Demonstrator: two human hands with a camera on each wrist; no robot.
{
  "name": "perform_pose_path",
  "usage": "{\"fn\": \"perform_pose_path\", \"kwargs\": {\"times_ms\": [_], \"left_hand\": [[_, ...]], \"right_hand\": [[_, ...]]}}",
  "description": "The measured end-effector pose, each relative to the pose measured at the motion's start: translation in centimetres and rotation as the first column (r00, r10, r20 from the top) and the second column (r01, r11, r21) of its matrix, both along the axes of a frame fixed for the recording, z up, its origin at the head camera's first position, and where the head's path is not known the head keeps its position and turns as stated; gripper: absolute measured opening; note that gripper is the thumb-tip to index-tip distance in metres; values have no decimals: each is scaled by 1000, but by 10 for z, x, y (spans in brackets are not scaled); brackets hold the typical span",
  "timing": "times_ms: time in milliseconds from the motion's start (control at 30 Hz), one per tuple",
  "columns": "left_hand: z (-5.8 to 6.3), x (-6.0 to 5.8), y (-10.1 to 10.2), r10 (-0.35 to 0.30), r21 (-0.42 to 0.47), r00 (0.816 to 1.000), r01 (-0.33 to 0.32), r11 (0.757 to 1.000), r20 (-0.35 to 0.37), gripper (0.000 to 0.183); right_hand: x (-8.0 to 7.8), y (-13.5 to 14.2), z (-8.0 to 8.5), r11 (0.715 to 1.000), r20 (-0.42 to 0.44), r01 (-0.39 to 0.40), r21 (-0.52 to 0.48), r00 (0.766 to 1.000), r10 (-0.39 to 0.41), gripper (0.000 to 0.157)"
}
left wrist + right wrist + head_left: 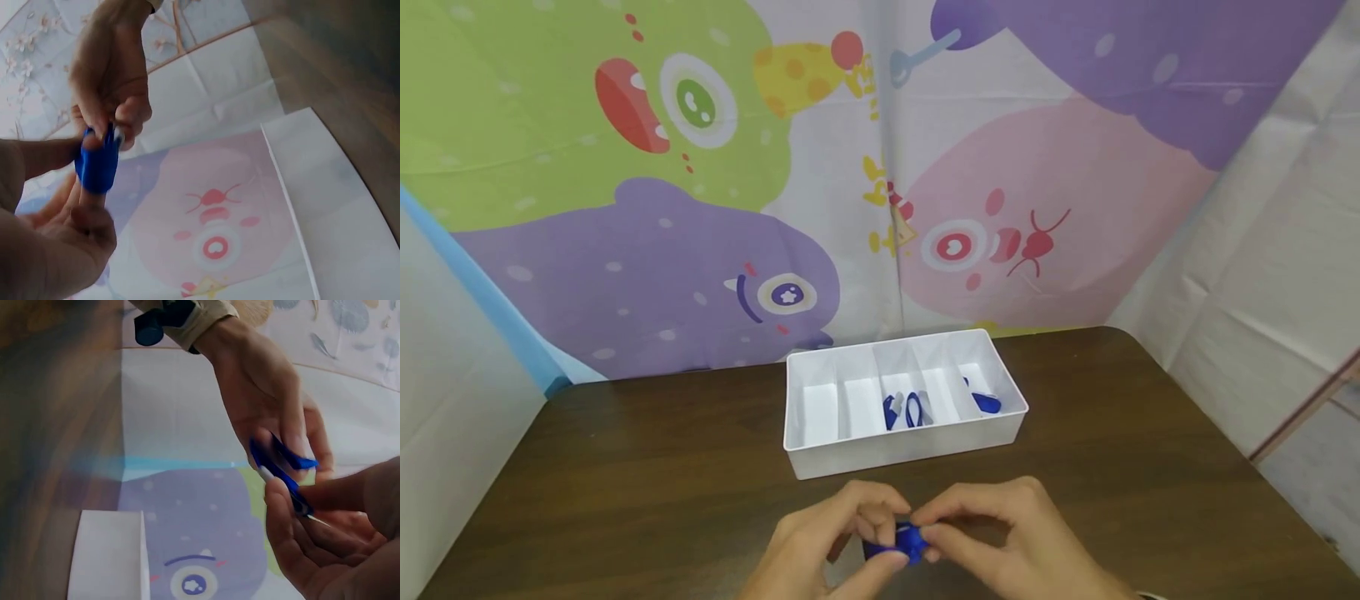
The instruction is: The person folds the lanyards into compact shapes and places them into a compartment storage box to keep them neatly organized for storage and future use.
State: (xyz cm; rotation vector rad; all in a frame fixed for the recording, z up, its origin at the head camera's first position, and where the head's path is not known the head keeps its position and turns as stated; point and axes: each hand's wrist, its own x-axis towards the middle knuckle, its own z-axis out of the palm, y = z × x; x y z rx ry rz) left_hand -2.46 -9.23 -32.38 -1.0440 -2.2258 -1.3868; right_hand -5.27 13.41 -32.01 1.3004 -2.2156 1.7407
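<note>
A small blue strip (913, 543), bent over on itself, is held between both hands near the table's front. My left hand (827, 542) pinches it from the left, thumb below and fingers above. From the right, my right hand (1018, 533) pinches its other end between thumb and fingertips. In the left wrist view the blue strip (99, 167) looks like a wide band with a small white bit near the right fingertips. Seen from the right wrist, the blue strip (292, 489) forms a narrow V. Fingers hide part of it, and I cannot tell its exact kind.
Just beyond the hands stands a white divided tray (880, 457) on the dark wooden table (647, 475). Blue looped pieces (913, 410) with pale ends lie in its middle compartment, and a blue piece (987, 403) in the rightmost one. A cartoon-printed cloth (700, 250) hangs behind.
</note>
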Motion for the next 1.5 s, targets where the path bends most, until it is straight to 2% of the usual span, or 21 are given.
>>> {"fn": "perform_pose_path", "kwargs": {"times_ms": [167, 267, 367, 433, 533, 600, 633, 733, 800, 867, 900, 1000, 1067, 1133, 1233, 1367, 1433, 1500], "left_hand": [[-2, 2, 5, 152, 50, 987, -149, 988, -53, 41], [-5, 2, 8, 224, 40, 967, -221, 975, -119, 43], [-7, 3, 11, 282, 34, 943, -281, 959, -177, 38], [-9, 2, 12, 291, 60, 929, -285, 957, -230, 31], [-10, 0, 14, 282, 102, 913, -263, 959, -295, 21], [-9, -1, 16, 264, 134, 903, -231, 964, -338, 15], [-8, -1, 16, 259, 146, 899, -220, 964, -352, 12], [-2, -2, 16, 248, 170, 889, -196, 966, -386, 5], [4, -3, 13, 232, 160, 885, -182, 970, -404, 8], [9, -4, 8, 206, 115, 891, -174, 978, -405, 17], [11, -4, 4, 191, 83, 901, -172, 982, -390, 21], [12, -4, -6, 121, -25, 950, -134, 991, -288, 33], [10, -4, -10, 83, -58, 978, -95, 994, -191, 31], [8, -3, -11, 49, -55, 993, -55, 997, -111, 24], [4, -4, -9, 0, -28, 996, -2, 1000, -89, 14], [-3, -9, -9, -23, -67, 979, 9, 998, -204, 4], [-6, -11, -10, -23, -101, 967, -3, 995, -255, 6], [-9, -12, -12, -22, -132, 962, -15, 991, -272, 8]], "right_hand": [[4, -8, -5, 995, -2, 14, -99, 1000, -14, 20], [5, -9, -7, 991, 34, 21, -132, 999, -17, 21], [6, -10, -9, 992, -11, 43, -119, 999, -45, 22], [5, -10, -11, 992, -105, 47, -118, 993, -59, 25], [2, -13, -13, 989, -259, 35, -146, 963, -72, 29], [0, -14, -15, 985, -314, 19, -174, 947, -74, 31], [0, -15, -15, 983, -324, 16, -183, 943, -76, 31], [0, -13, -13, 980, -271, 31, -196, 959, -85, 30], [0, -10, -10, 979, -193, 43, -198, 978, -82, 29], [1, -7, -6, 978, -94, 38, -207, 994, -58, 29], [0, -6, -5, 975, -52, 26, -219, 998, -38, 29], [0, -3, -3, 970, 38, -11, -244, 999, 21, 30], [-2, -2, -4, 966, 27, -44, -255, 998, 52, 32], [-3, -3, -6, 966, -13, -65, -250, 998, 64, 34], [-5, -4, -8, 978, -100, -71, -198, 994, 52, 33], [-6, -5, -10, 996, -219, -40, -78, 976, 22, 26], [-7, -5, -12, 999, -271, -25, -39, 963, 13, 24], [-8, -6, -14, 1000, -302, -17, -20, 953, 10, 24]]}}
